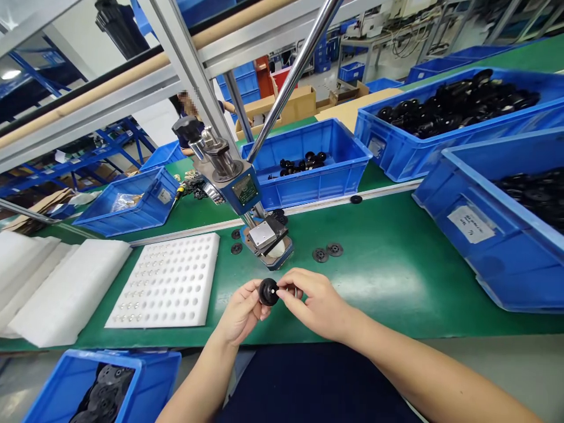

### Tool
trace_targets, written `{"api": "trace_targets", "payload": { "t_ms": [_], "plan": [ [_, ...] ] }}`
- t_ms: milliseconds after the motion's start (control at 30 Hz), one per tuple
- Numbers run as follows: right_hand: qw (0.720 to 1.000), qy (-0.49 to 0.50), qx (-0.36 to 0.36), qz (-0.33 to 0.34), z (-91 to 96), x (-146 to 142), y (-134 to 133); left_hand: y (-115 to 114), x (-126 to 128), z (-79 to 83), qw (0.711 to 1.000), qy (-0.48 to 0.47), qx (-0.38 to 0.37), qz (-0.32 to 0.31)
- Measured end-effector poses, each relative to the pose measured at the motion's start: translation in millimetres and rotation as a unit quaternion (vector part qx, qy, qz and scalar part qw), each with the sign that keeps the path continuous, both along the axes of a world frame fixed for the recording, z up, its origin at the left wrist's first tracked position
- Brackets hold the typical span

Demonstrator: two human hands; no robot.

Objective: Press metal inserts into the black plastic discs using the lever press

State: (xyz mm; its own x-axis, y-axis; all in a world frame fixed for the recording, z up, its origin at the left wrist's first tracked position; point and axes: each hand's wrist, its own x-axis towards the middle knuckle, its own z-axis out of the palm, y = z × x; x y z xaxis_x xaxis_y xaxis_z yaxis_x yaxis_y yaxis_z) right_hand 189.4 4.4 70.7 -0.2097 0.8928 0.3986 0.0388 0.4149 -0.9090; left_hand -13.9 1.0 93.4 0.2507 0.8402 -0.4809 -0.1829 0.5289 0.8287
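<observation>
Nearest the camera, at the lower left, a blue plastic crate (147, 376) stood below the bench edge with flat black discs heaped in it. Above a dark navy lap, the left hand (240, 311) was closed around a small black round plastic wheel (267, 292), thumb and fingers curled on its rim, holding it up just over the near part of the green bench mat (396, 264). The right hand (317, 305) met it from the other side, thumb and forefinger nipped almost shut on the wheel's pale centre; whether they also held some small piece there could not be told.

Left of the hands lay a white foam tray with rows of round holes (170, 282), and beside that a stack of white foam sheets (57, 288). Just beyond the wheel stood a blue and steel hand press (240, 191), its long chrome lever (295, 70) slanting up to the right. Two dark grey ribbed discs (326, 252) lay side by side on the mat right of the press base, with smaller black discs (237, 248) to its left.

Farther back, a blue plastic bin with a few black parts (308, 176) sat behind the press and a shallow blue tray (132, 205) to the left. To the right, a large blue labelled bin (506, 235) and, beyond it, a long blue bin full of black wheels (462, 135) lined the bench
</observation>
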Motion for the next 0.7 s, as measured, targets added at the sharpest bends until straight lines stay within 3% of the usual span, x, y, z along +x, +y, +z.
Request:
{"api": "trace_targets", "payload": {
  "t_ms": [200,400,567,700],
  "plan": [
    [0.999,-0.043,-0.019,0.018,-8.5,-1,1,-1,1,-3.7,0.999,0.047,-0.003,-0.01],
    [0.997,-0.056,-0.045,0.001,-20.4,3,-4,-2,-1,-13.3,0.999,0.034,-0.026,-0.008],
    [0.987,-0.107,-0.094,0.078,-20.3,9,-6,-8,7,-27.1,0.998,0.04,-0.035,-0.027],
    [0.962,-0.153,-0.162,0.159,-24.5,25,9,-21,13,-46.2,0.996,0.057,-0.033,-0.063]
  ]
}}
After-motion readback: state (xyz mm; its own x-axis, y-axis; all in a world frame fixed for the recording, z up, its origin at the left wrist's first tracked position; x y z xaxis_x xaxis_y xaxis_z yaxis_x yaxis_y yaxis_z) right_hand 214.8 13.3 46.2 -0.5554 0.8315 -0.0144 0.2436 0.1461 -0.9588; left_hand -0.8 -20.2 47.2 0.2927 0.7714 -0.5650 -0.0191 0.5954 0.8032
